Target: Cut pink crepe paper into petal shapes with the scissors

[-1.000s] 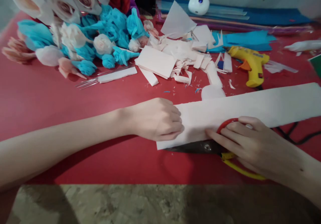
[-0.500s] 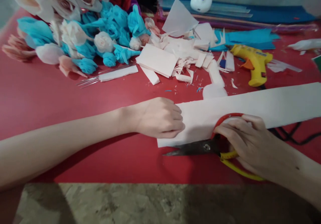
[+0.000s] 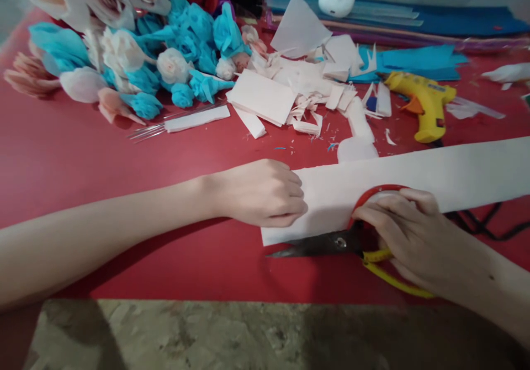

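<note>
My left hand (image 3: 271, 193) is closed in a fist and rests on the left end of a long white paper strip (image 3: 467, 171). Whatever its curled fingers may hold is hidden. My right hand (image 3: 414, 226) grips a pair of scissors (image 3: 327, 244) with one red and one yellow handle loop. The dark blades point left along the strip's near edge, just below my left fist. They look nearly closed. The strip runs off the right side of the view, passing behind my right hand.
Paper flowers (image 3: 174, 66) in blue, white and pink pile up at the back left. Folded white paper (image 3: 263, 96) and scraps lie behind the strip. A yellow glue gun (image 3: 430, 105) rests at the right, its black cord (image 3: 484, 223) near my right wrist. The red table's (image 3: 186, 281) front edge is close.
The view has shifted very slightly, so the things at the back sit a little farther right. Both hands, the scissors and the strip stay practically still.
</note>
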Motion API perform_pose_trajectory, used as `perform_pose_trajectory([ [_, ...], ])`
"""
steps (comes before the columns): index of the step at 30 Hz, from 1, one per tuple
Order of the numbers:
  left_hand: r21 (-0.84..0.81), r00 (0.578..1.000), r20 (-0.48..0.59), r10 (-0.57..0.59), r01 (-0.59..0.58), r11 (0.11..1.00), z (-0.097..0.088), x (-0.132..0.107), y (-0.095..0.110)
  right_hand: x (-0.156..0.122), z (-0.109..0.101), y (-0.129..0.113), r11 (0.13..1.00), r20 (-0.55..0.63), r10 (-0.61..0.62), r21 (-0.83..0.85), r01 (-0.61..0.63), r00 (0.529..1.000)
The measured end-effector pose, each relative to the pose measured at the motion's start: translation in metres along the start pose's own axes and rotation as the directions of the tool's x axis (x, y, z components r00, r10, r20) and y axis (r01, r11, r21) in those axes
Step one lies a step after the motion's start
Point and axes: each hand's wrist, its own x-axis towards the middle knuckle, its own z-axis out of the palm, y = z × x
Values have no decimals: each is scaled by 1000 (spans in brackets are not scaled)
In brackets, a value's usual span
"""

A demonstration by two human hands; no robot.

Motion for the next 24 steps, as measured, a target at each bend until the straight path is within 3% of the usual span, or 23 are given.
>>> perform_pose_trajectory([
  [14, -5, 1000, 2, 1, -1, 1000, 0, 0, 0, 17, -3, 6, 991, -5, -41, 126, 42, 999],
  [24, -10, 1000, 0, 0, 0, 1000, 1, 0, -1, 18, -7, 11, 994, -43, -95, 54, 98, 995],
])
